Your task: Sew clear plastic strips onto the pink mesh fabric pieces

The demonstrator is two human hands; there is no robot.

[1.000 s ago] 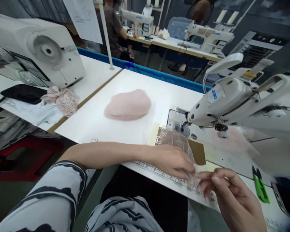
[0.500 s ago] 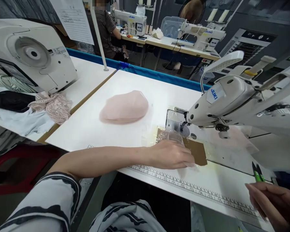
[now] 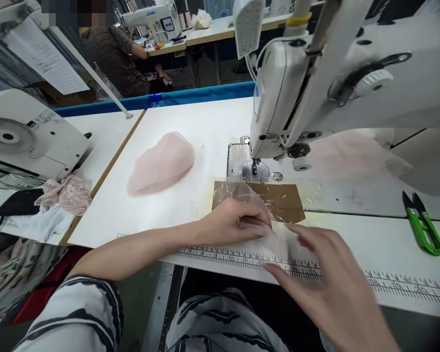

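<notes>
My left hand [image 3: 238, 222] is closed on a thin piece of sheer fabric [image 3: 251, 195] in front of the sewing machine's needle. The fabric spreads from under the fingers over a brown patch [image 3: 284, 200] on the table. To the right, my right hand [image 3: 322, 274] has thumb and fingers apart, close to the fabric's near edge, with nothing held in it. Green thread snips [image 3: 423, 227] lie at the far right. The presser foot [image 3: 255, 167] of the sewing machine [image 3: 278, 98] stands just beyond the fabric.
A pile of sheer pink pieces [image 3: 163, 164] lies left on the white table [image 3: 106, 215]. More pink fabric [image 3: 348, 154] lies under the machine arm. A second machine [image 3: 29, 134], lace [image 3: 71, 193] and black cloth [image 3: 20, 203] are at left. A person [image 3: 112, 58] sits beyond.
My right hand has left the green snips on the table and moved left toward the fabric, fingers spreading. My left hand keeps hold of the fabric. The view has turned to the right.
</notes>
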